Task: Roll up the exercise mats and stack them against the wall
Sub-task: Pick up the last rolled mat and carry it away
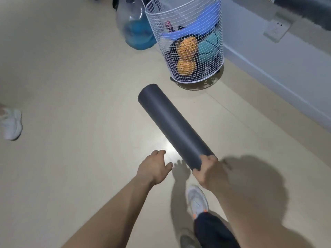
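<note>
A dark grey rolled-up exercise mat [170,122] is held above the beige floor, its far end pointing up-left toward the wire basket. My right hand [208,170] grips the near end of the roll, fingers curled around it. My left hand [155,166] hovers a little to the left of that end, apart from the mat, with loosely curled fingers and nothing in it. The pale wall [279,56] with its baseboard runs along the right side.
A white wire basket [188,42] with balls and gear stands by the wall ahead. A large clear water jug [132,25] sits left of it. Another person's white shoe [11,123] is at the left edge. My own shoe [197,199] is below the hands.
</note>
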A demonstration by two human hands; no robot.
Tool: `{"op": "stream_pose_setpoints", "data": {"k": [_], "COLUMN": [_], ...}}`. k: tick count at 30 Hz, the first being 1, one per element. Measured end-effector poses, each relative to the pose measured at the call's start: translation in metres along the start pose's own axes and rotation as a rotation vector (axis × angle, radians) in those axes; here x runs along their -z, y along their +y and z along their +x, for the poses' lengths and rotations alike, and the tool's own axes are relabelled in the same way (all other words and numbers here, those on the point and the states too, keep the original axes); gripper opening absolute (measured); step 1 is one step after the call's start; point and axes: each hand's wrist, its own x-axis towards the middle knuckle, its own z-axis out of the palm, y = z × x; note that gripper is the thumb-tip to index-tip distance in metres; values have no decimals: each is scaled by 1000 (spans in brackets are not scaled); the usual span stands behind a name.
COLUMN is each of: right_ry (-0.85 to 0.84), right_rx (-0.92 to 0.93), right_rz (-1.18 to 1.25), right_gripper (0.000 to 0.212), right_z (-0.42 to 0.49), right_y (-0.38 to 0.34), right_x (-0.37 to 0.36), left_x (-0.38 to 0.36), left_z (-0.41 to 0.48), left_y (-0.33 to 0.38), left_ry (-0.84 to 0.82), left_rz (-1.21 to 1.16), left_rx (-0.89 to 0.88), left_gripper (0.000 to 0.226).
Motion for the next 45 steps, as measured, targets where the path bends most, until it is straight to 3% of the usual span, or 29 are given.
{"op": "stream_pose_setpoints", "data": {"k": [4,11,21,28,31,36,40,45], "right_ry": [-62,3,239,354,462,734,875,1003], "right_rx": [-162,-340,-621,-881,-937,-1024,-1066,-1082], "right_rz": [45,308,580,660,654,611,730,747], "right_gripper": [49,64,65,75,82,81,84,89], "right_z": [54,150,170,181,198,220,241,251], "right_y": [-27,-56,-67,-53,-43,-24,-16,-10], "right_x": [11,12,-80,-169,-189,-209,-213,-224], "left_x": [48,112,67,61,62,70,80,79], "left_z": [76,202,289,338,381,434,463,482], "left_y": [-12,-17,-36,-103,-114,-118,-127,-149], "left_ry": [-67,-51,-175,49,221,425,455,442], "left_rz": [66,231,436,622,591,311,60,-108], "left_rx": [-34,-169,-498,-637,-633,-383,-257,-271], "left_gripper": [60,50,44,53,66,83,88,113]}}
